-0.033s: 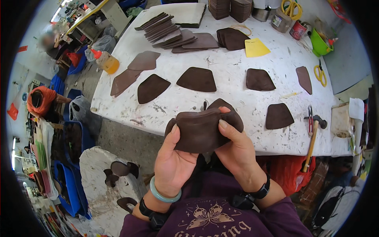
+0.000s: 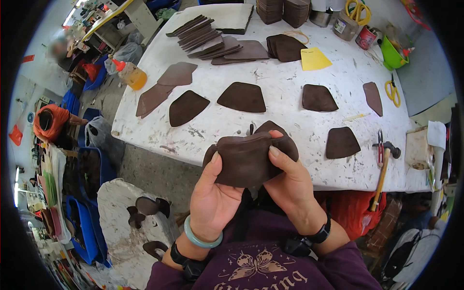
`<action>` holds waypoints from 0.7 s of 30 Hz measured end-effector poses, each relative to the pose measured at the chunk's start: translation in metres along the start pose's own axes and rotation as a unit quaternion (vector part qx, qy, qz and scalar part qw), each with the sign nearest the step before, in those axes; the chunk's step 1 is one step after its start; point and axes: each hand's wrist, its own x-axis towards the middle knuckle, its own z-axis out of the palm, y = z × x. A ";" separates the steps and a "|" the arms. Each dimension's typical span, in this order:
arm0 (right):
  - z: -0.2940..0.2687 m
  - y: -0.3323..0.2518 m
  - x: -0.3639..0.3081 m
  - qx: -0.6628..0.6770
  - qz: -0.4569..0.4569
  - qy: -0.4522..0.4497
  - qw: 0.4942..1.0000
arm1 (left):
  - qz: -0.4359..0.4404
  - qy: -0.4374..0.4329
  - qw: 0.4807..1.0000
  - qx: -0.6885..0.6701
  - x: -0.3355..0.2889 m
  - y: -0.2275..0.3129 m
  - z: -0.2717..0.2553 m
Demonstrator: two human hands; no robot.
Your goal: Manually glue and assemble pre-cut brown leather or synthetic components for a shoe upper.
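Both hands grip a dark brown leather piece (image 2: 244, 162), curved and folded along its upper edge, above the near side of the table. My left hand (image 2: 211, 203) pinches its left edge, thumb on the face toward me. At its right side my right hand (image 2: 292, 179) has the thumb pressed near the upper fold, with a fingertip showing over the top. The fingers behind the leather are mostly hidden. Flat brown leather panels lie just beyond: one at the left (image 2: 189, 108), one in the middle (image 2: 241, 97), one at the right (image 2: 319, 98) and one nearer (image 2: 342, 142).
On the white table (image 2: 285, 125) stand a glue bottle (image 2: 130, 75), stacked leather pieces (image 2: 198, 36) and a green bowl (image 2: 394, 51). Yellow scissors (image 2: 393, 92), pincers (image 2: 380, 147) and a hammer (image 2: 383, 174) lie along the right. A smaller work surface (image 2: 121, 203) stands lower left. Another person (image 2: 53, 123) bends at the far left.
Hardly anything differs. The view has shifted very slightly, and both hands keep the same hold on the leather piece.
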 end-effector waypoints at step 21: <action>-0.005 0.003 0.005 0.035 0.010 0.034 0.999 | 0.040 0.025 0.998 0.040 -0.002 -0.004 0.006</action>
